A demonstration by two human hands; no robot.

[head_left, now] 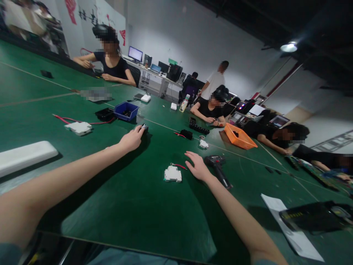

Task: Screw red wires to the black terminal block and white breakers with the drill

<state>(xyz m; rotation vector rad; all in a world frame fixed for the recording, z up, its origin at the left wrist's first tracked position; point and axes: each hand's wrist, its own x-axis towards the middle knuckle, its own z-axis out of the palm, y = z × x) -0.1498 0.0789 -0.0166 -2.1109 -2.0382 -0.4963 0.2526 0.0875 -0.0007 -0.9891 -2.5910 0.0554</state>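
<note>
Looking at a green bench [132, 213] with a few easy ways to mess up. Noting the left hand [131, 141] first, stretched out toward the far edge, fingertips on a small grey block [145, 129]. Honestly can't tell from this angle whether pinched or merely touched. If only touched, could skid off sideways with a lazy push, maybe toward the blue parts bin [121, 115] on the far-left side.

Now for the right hand [199, 168]: fingers spread, grip released, nothing held. Worth watching the white DIN-rail module [173, 175] just beside it, lying between both forearms, well back from the near edge. See the short red lead [180, 166] too, pointing straight at the right thumb. Could get snagged by a careless sweep, dragging the module along or straining the wire joint.

Also not loving the pistol-grip power screwdriver [217, 171] on the other side of that same hand, handle angled toward the near edge. Could get bumped by the wrist, then swing round, or even have its trigger pressed by accident.

Would keep an eye on the second wired white module [79, 128] toward the left end as well. Might catch the left forearm on those long red leads [62, 118] with a wide pull back.
</note>
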